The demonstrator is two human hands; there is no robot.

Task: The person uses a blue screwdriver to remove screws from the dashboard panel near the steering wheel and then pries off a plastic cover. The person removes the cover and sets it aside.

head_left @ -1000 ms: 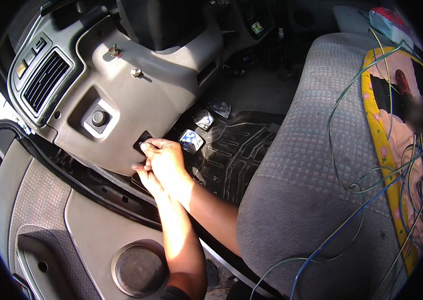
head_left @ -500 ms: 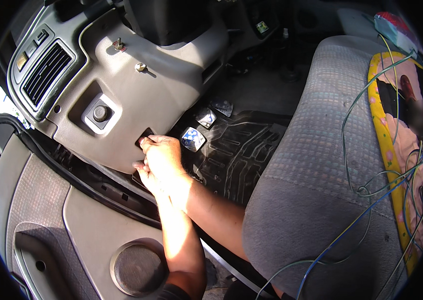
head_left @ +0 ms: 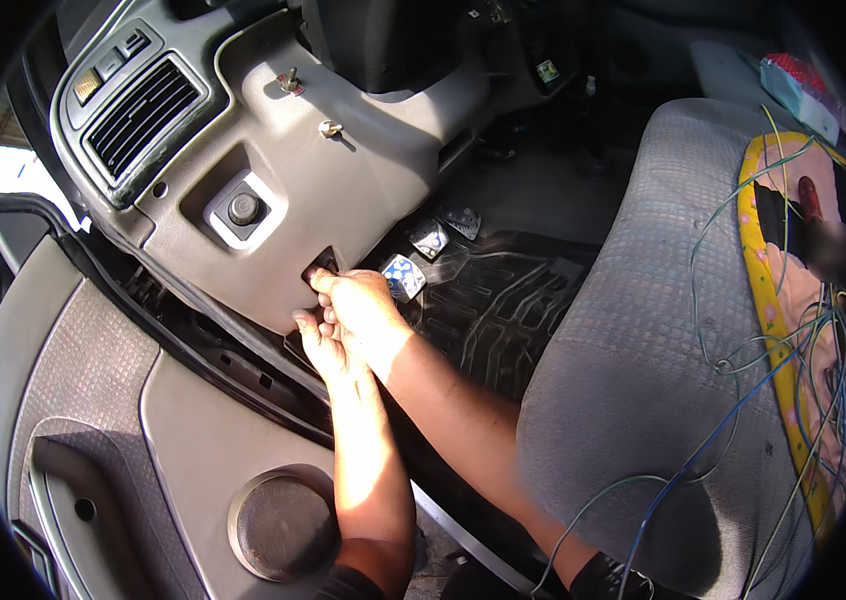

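Observation:
A grey lower dashboard panel [head_left: 243, 275] has a small dark rectangular opening [head_left: 321, 262] near its bottom edge. My right hand [head_left: 368, 308] is at that opening, its fingers bent and the index fingertip at the hole. Just below, by the panel's lower edge, my left hand [head_left: 323, 347] is closed, with thumb and fingers drawn together. Both wrists lie close, the left beneath the right. Anything pinched in either hand is hidden by the fingers.
Left of the hands is the open door panel [head_left: 228, 410] with a round speaker [head_left: 285, 525]. Metal pedals [head_left: 403, 278] stand past the right hand. A grey seat [head_left: 633, 350] carries loose wires [head_left: 688, 470] and a yellow-edged cloth [head_left: 773, 290]. Toggle switches [head_left: 290, 80] stick out of the panel.
My view has shifted, so the panel and door sit further right and lower. Both hands stay by the opening, with the right fingers slightly repositioned and more of the right forearm showing.

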